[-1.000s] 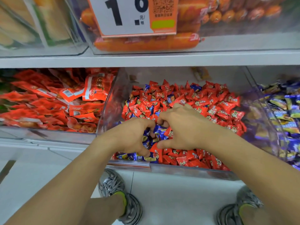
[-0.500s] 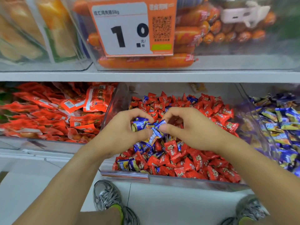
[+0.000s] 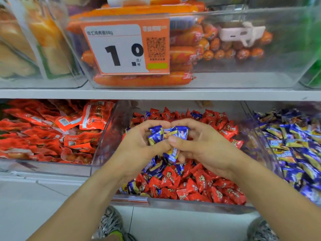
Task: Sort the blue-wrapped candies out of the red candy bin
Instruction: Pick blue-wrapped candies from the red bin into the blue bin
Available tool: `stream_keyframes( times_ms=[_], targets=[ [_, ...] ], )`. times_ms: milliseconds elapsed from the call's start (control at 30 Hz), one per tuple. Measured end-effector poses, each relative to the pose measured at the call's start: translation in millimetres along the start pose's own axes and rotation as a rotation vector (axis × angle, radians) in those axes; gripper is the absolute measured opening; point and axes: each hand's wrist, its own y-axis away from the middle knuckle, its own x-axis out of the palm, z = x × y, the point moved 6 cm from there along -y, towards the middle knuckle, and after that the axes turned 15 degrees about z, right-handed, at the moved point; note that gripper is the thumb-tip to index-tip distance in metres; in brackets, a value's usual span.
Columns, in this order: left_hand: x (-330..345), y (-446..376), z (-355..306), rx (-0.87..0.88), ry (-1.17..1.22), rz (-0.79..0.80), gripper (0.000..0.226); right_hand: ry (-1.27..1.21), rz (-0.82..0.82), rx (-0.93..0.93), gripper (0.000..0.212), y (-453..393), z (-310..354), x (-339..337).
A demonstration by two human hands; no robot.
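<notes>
1. Both hands were cupped together over the middle of the red candy bin (image 3: 199, 206), left hand (image 3: 137, 148) and right hand (image 3: 203, 145) touching at the thumbs and fingertips, curled most of the way closed around one shared clump of blue-wrapped candies (image 3: 163, 133).
2. Looked to me like pooling the pick in two hands was so several could go out in one trip without dropping any.
3. Hands were held just above the red candies (image 3: 199, 185), not dug in, so I'd guess the lift-out was the step in hand.
4. Plenty more blue ones were sitting in that bin: a bunch right under the hands, a few at the front-left corner, a couple at the back.
5. Right of that bin sat the blue candy bin (image 3: 295, 150), the obvious place for them, I'd say.
6. How many candies were in the clump, can't tell; fingers covered most of it. The blue bin's right end was cut off by the frame, and wrapper print was too blurry to read.
</notes>
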Motion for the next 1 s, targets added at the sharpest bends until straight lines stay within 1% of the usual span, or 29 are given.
stream_keyframes(
  times_ms=[100,200,300,367,433,467,533,600,633,667,733,800,867,900,967,1000],
  targets=[
    [-1.1,-0.3,-1.2,-0.015,0.115,0.05,0.038,-0.086,-0.014,0.003,0.026,2.8,1.1,-9.7],
    [5.1,0.9,1.4,-0.087,0.184,0.066,0.029,-0.055,-0.07,0.03,0.021,5.5,1.1,-17.5],
    [19.6,-1.3,3.0,-0.119,0.179,0.113,0.028,0.116,-0.063,0.031,0.028,15.0,0.9,-15.4],
    [30.6,-4.2,3.5,-0.138,0.151,0.105,0.025,0.239,-0.045,-0.005,0.035,24.1,2.7,-14.6],
    [40.7,-9.6,5.3,-0.168,0.069,0.069,0.021,0.266,-0.056,-0.049,0.039,32.9,3.8,-21.5],
    [46.7,-13.1,5.6,-0.177,-0.005,0.057,0.02,0.298,-0.092,-0.068,0.039,39.3,5.8,-28.1],
    [62.5,-21.8,2.2,-0.159,-0.257,0.049,0.019,0.418,-0.197,-0.09,0.035,55.2,13.1,-42.7],
    [88.9,-31.8,-11.8,-0.037,-0.525,0.074,0.018,0.45,-0.239,-0.097,0.03,74.5,21.0,-55.3],
    [105.2,-36.5,-18.9,0.03,-0.604,0.105,0.016,0.402,-0.24,-0.105,0.03,85.2,22.8,-61.7],
    [121.5,-40.5,-26.1,0.082,-0.653,0.134,0.015,0.354,-0.241,-0.117,0.029,97.0,25.5,-68.4],
    [152.4,-50.8,-38.0,0.137,-0.712,0.179,0.017,0.335,-0.283,-0.179,0.027,123.3,36.9,-83.7],
    [181.5,-64.6,-45.7,0.149,-0.709,0.227,0.022,0.302,-0.346,-0.24,0.028,152.1,47.1,-100.5],
    [203.3,-80.6,-47.3,0.14,-0.674,0.245,0.026,0.263,-0.418,-0.241,0.026,176.5,48.6,-121.2],
    [212.0,-88.4,-47.4,0.139,-0.696,0.241,0.027,0.284,-0.465,-0.213,0.022,186.9,46.6,-132.6],
    [226.1,-102.9,-46.6,0.143,-0.782,0.239,0.028,0.408,-0.575,-0.144,0.009,201.7,39.2,-156.9],
    [232.8,-108.5,-47.1,0.149,-0.817,0.251,0.03,0.479,-0.631,-0.123,0.007,207.6,37.1,-166.2]
  ],
)
